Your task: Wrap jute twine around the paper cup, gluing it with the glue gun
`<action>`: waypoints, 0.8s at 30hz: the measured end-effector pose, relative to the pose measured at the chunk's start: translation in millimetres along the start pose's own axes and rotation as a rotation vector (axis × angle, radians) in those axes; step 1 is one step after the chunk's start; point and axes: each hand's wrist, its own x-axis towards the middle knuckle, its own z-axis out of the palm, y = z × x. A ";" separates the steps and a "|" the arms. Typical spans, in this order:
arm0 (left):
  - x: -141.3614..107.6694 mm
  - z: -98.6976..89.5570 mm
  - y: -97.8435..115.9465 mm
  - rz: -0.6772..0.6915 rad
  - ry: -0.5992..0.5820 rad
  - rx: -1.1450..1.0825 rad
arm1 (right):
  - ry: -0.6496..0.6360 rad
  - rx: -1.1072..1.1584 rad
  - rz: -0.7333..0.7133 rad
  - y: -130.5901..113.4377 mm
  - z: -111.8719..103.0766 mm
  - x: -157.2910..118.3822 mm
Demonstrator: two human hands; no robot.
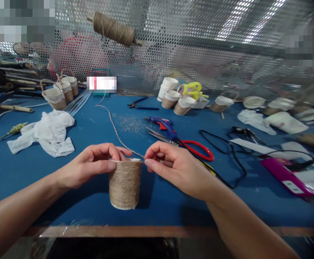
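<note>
A white paper cup (124, 185), wound with brown twine nearly from base to rim, stands upright close to the table's front. My left hand (97, 163) grips its rim, thumb outside and fingers reaching inside. Just right of the rim, my right hand (170, 163) is closed with thumb and forefinger pinching the twine (114, 128). From that pinch the strand runs back across the table toward a twine spool (114, 29) hung on the mesh. A blue glue gun (165, 126) and red-handled scissors (197, 149) lie beyond my right hand.
White cloth pieces (47, 133) lie at left. Pliers (143, 104), twine-wrapped cups (184, 104) and a stack of white cups (167, 88) stand or lie farther back. At right are a black cable (238, 162) and a magenta power strip (286, 176). Perforated metal mesh (200, 46) rises behind.
</note>
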 end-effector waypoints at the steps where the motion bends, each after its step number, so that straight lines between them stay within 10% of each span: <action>1: 0.0 0.1 0.2 0.004 -0.007 -0.006 | -0.003 0.010 0.001 -0.3 0.2 0.1; 24: -1.3 1.1 -2.3 -0.018 -0.102 -0.206 | -0.141 0.282 0.094 2.3 3.4 1.6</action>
